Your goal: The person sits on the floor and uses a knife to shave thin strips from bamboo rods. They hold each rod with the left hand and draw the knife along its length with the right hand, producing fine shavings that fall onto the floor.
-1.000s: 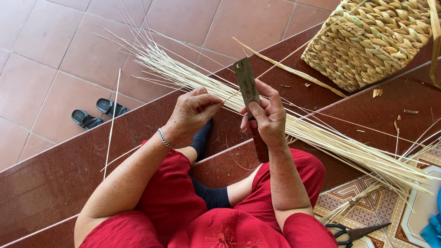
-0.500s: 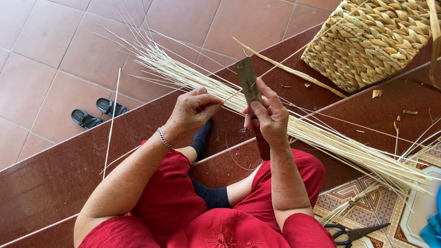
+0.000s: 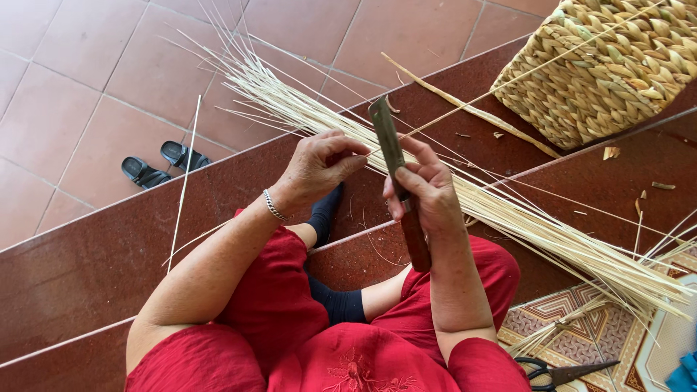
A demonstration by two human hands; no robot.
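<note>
1. The right hand is wrapping its fingers tight around a knife, blade pointing up and away from the grip and the brown wooden handle running down below the palm toward the lap.
2. The left hand is pinching a thin pale strand between thumb and forefinger, just beside the blade on its left; the strand is running from that pinch past the blade and up to the right, toward the woven basket.
3. Compared with a second ago, the knife is sitting slightly more upright and the right hand is resting a little lower on the handle, while the left hand's pinch is holding nearly the same place. The change is small, which suggests that the person is drawing the strand against the blade in short strokes rather than shifting to another piece.
4. The bundle of split reeds is lying across the step behind both hands, fanning out beyond the left grip and trailing off to the right of the knife hand.
5. A pair of black sandals is lying on the tiled floor well left of the left hand, and scissors are lying on the patterned mat below the right forearm.
</note>
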